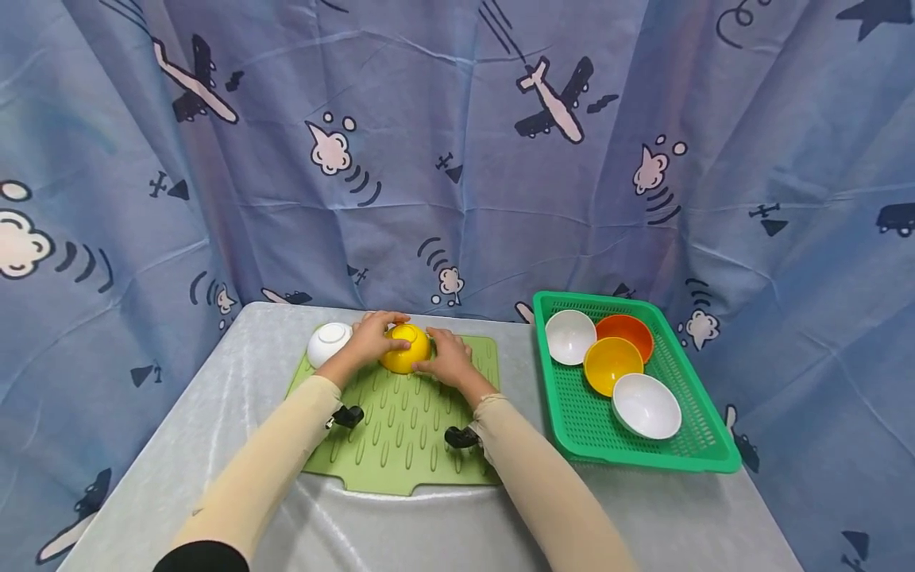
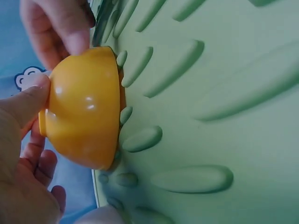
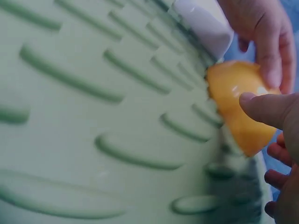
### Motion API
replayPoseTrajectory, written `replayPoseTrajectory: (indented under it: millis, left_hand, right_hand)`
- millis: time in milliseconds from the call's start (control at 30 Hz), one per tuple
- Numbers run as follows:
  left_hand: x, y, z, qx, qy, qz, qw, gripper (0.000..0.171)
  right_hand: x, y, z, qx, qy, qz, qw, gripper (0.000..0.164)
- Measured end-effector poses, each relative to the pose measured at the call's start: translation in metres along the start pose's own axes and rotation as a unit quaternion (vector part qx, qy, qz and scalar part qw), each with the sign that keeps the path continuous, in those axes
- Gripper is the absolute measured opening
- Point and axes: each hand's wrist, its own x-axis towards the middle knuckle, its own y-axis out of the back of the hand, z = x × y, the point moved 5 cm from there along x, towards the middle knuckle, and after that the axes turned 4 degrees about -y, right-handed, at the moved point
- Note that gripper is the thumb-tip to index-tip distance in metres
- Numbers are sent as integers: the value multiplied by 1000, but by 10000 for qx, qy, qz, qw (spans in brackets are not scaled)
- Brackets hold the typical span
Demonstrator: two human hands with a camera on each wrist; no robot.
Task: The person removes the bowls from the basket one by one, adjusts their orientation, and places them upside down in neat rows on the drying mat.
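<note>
An upside-down yellow bowl (image 1: pixel 406 359) rests rim-down on a green drying mat (image 1: pixel 389 421), near its far edge. At its left, my left hand (image 1: pixel 372 338) pinches the raised foot of the bowl between thumb (image 2: pixel 32 100) and fingers. My right hand (image 1: pixel 450 359) holds the bowl's right side, its thumb (image 3: pixel 264 107) against the curved wall and the fingers on the far side. Left of my left hand, an upturned white bowl (image 1: pixel 330 342) sits on the mat, partly hidden in the right wrist view.
A green basket (image 1: pixel 557 413) stands on the right of the table (image 1: pixel 236 413). In it are a small white bowl (image 1: pixel 570 338), an orange bowl (image 1: pixel 636 330), a yellow bowl (image 1: pixel 611 365) and a larger white bowl (image 1: pixel 646 405). A blue patterned curtain (image 1: pixel 400 238) hangs behind.
</note>
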Motion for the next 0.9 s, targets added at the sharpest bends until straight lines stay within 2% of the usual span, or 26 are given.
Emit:
replayPoseTrajectory:
  millis: [100,300,467,567,700,900]
  left_hand:
    - [-1,-2,0,5,67,13,10000,58]
    - [-4,-2,-1,6,144,164,9998,59]
    - [-6,-3,-5,-33,197,118,9997,58]
    - [-6,-3,-5,-85,189,113,9997,59]
    - [-5,-3,-6,-121,173,114,9997,59]
    - [-5,-3,-8,-184,174,-57,9997,60]
  right_hand:
    - [-5,12,-9,216,71,68,9997,82]
    - [-23,46,-34,536,563,148,9969,80]
    - [-48,86,-53,770,1021,173,9916,78]
    - [-64,115,-59,712,1259,285,9891,77]
    - [-80,150,-57,576,1552,527,9848,76]
    - [-100,191,-31,459,1736,724,9811,74]
